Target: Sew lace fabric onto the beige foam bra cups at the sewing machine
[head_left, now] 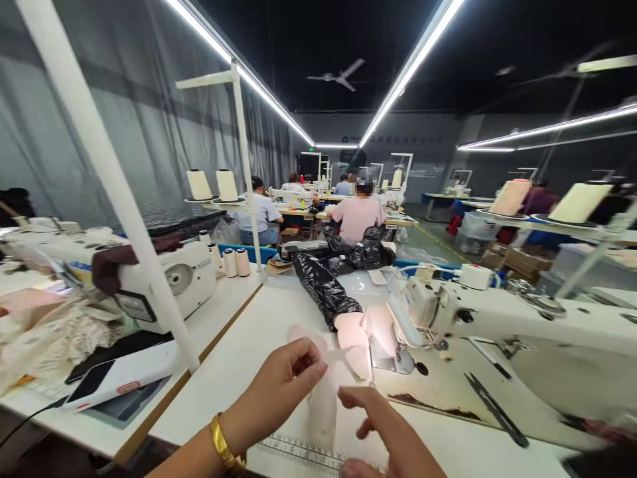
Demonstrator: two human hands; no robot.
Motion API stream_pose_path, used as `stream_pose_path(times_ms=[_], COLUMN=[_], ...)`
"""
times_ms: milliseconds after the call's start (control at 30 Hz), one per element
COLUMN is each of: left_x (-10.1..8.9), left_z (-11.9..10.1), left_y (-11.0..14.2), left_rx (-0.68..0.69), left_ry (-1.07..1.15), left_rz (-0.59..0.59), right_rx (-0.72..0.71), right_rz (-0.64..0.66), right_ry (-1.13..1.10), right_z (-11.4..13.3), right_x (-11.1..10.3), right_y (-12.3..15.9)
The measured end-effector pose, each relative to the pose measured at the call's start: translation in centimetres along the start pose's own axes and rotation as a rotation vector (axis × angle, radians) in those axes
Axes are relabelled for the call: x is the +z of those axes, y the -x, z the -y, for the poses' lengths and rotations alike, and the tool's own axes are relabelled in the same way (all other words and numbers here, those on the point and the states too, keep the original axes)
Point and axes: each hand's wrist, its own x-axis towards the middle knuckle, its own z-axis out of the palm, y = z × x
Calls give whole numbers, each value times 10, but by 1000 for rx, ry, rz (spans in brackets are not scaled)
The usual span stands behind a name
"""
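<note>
With my left fingers [312, 377] pinching the pale strip [339, 355] above the desk [233, 352], toward its near edge, and my right fingers [357, 397] parted, seemingly empty, I should keep it flat.

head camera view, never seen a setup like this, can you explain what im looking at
There is no robot here: a camera worn on a person's head looks forward and down, giving this single picture. The left hand, with a gold bracelet at its wrist, seems to pinch a thin pale strip. The right hand is open beside it. On the white table lie pale pink pieces, a ruler scale and black plastic. A sewing machine stands to the right, with a dark slim tool near it. Other people sit further back.
</note>
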Motion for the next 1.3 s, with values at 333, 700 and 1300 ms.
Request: stream_pose_path(times_ms=[333,700,1300], left_x=[35,72,-21], left_z=[5,20,68], left_y=[-15,-11,-44], left_rx=[-227,-312,425], left_ry=[604,876,-726], left_rz=[309,57,-79], right_rx=[320,374,413], right_rz=[-133,-334,-540], right_ry=[-815,-435,-634], right_z=[20,-15,-44], right_x=[-26,-13,-24], right_y=[-9,3,-2])
